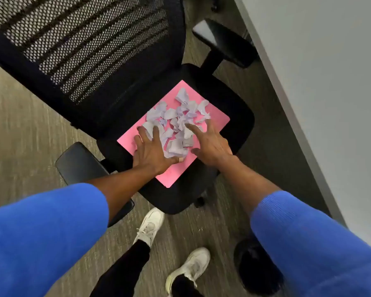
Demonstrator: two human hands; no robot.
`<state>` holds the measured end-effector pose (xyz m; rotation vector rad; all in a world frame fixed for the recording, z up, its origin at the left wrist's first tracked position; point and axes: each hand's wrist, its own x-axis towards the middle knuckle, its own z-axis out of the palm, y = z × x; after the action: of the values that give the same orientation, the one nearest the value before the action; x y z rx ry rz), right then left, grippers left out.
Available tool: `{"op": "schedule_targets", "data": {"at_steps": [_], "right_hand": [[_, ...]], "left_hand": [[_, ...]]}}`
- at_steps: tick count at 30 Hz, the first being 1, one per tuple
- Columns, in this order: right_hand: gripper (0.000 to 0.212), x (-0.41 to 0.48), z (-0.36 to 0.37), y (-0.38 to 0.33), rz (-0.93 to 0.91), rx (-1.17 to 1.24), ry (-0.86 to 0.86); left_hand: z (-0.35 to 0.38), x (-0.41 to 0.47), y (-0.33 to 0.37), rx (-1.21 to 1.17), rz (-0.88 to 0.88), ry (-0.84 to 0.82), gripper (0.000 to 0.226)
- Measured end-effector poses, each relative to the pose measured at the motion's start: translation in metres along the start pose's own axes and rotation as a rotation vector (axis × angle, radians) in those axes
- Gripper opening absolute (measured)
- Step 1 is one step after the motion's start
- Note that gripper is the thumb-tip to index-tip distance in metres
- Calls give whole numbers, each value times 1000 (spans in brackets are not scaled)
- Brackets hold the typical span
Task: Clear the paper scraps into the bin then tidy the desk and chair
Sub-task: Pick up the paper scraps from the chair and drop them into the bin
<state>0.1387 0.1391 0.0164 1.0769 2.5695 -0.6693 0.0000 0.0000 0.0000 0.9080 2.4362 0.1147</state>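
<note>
Several crumpled pale paper scraps point(178, 116) lie in a heap on a pink sheet point(216, 121) that rests on the black seat of an office chair point(242, 125). My left hand point(150, 151) lies flat with spread fingers on the left side of the heap. At the right side of the heap, my right hand point(210, 144) is spread too, fingertips touching the scraps. Neither hand holds a scrap. A dark round bin point(255, 266) stands on the floor at the lower right, partly hidden by my blue sleeve.
The chair's mesh back point(84, 46) fills the upper left, and its armrests point(77, 161) stick out on both sides. A grey desk point(330, 82) runs along the right. My white shoes point(150, 228) stand on the carpet below the seat.
</note>
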Motion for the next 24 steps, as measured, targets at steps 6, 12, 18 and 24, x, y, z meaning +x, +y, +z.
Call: {"op": "schedule_targets", "data": {"at_steps": [6, 12, 18, 24], "right_hand": [[85, 30, 4, 1, -144, -176, 0], [59, 55, 15, -2, -217, -192, 45], [39, 52, 18, 0, -124, 38, 156], [32, 32, 7, 3, -67, 149, 318]], "left_hand": [[11, -1, 12, 66, 117, 44, 110], [18, 9, 7, 45, 158, 77, 54], [7, 18, 0, -73, 162, 167, 25], [-6, 13, 2, -182, 146, 244, 24]]}}
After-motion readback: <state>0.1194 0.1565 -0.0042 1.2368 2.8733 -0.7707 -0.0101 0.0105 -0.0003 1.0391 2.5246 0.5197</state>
